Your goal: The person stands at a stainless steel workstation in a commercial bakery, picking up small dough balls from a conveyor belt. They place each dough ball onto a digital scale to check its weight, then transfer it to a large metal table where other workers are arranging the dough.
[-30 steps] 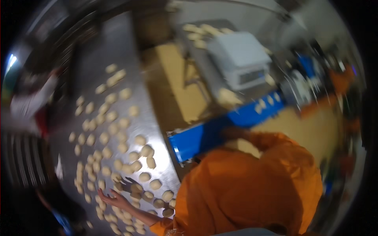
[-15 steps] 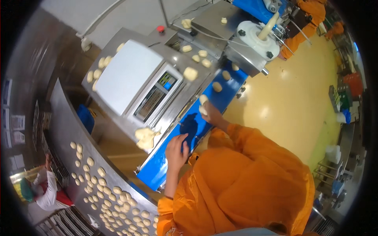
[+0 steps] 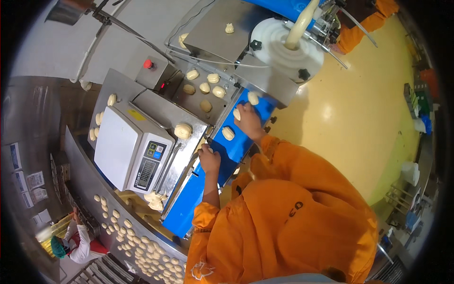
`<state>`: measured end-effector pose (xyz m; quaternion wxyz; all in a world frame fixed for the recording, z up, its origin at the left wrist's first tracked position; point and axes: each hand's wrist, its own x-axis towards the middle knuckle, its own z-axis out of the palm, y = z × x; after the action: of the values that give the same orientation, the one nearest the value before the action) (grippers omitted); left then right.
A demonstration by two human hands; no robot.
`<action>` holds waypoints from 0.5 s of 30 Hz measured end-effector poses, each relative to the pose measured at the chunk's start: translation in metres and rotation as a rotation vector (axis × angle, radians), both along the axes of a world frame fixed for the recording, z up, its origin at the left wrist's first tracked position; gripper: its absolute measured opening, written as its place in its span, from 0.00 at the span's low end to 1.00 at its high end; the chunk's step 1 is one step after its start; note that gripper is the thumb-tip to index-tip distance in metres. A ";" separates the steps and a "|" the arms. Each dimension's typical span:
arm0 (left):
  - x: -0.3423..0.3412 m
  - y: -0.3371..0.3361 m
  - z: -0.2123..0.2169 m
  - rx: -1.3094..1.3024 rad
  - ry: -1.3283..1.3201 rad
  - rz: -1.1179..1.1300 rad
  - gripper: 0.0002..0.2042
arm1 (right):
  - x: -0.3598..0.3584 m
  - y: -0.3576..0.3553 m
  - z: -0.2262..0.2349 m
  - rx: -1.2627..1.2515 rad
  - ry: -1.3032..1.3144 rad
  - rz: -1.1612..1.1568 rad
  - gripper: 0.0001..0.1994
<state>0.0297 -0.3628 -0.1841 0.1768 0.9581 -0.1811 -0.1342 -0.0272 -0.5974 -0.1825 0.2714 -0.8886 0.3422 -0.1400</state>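
A blue conveyor belt (image 3: 189, 203) runs from the lower middle up to a steel machine. My right hand (image 3: 249, 122) rests on the belt's upper part, fingers closed around a pale dough piece (image 3: 237, 113). Two more dough pieces (image 3: 228, 133) (image 3: 253, 98) lie on the belt beside it. My left hand (image 3: 209, 159) is curled at the belt's left edge next to the steel frame; what it holds is hidden. Orange sleeves cover both my arms.
A white weighing scale (image 3: 130, 146) stands left of the belt with a dough lump (image 3: 183, 130) beside it. Several dough pieces lie on a steel tray (image 3: 189, 102) and a long table (image 3: 90, 184). A white round feeder (image 3: 279, 49) drops a dough rope. Other people work at lower left (image 3: 78, 241) and top right (image 3: 359, 31).
The view swung from the dough-covered table to the belt and scale. My left hand left the table, and both hands moved up along the blue belt.
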 end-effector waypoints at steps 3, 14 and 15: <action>0.005 0.025 -0.019 -0.547 0.550 0.414 0.19 | 0.008 0.002 0.019 0.688 -0.035 -0.117 0.24; -0.028 -0.057 0.013 0.048 0.018 0.083 0.34 | 0.156 0.146 0.305 0.637 -0.863 0.788 0.39; -0.027 -0.054 0.007 0.067 0.029 0.079 0.34 | 0.164 0.155 0.303 0.596 -0.811 0.739 0.37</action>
<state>0.0029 -0.4173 -0.1769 0.1526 0.9678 -0.1358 -0.1468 0.1364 -0.4427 0.1202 0.6465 -0.7105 -0.0939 -0.2616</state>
